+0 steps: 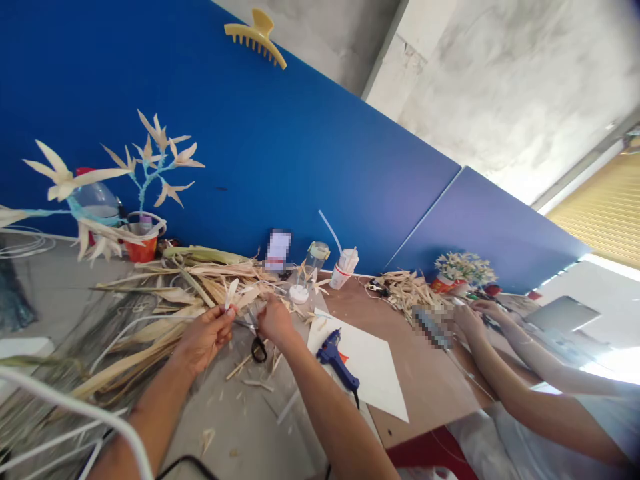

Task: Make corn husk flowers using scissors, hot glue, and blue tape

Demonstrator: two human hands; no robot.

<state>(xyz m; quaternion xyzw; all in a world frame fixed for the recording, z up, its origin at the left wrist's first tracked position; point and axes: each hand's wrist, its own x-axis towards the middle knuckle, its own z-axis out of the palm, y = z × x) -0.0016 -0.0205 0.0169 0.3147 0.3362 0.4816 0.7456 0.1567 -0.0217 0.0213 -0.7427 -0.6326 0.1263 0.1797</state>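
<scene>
My left hand [207, 337] pinches a small flower of pale corn husk [243, 297], its petals spread toward the right. Close by on the right, my right hand [277, 325] is closed with its fingers curled; whatever it may hold is hidden behind the knuckles. Scissors [259, 350] with a black handle show just below and between the hands; whether my right hand touches them I cannot tell. Dried corn husks [150, 333] are heaped to the left and behind my hands. A blue glue gun [339, 360] lies right of my right forearm, on a white sheet [383, 377].
Husk-flower branches [150, 167] stand in a red cup [141, 248] at the back left. A clear bottle [316, 257] and a paper cup [341, 275] stand behind. White tubing [75, 407] crosses the lower left. Another person's hands [470, 320] are at the right, near more husks [407, 290].
</scene>
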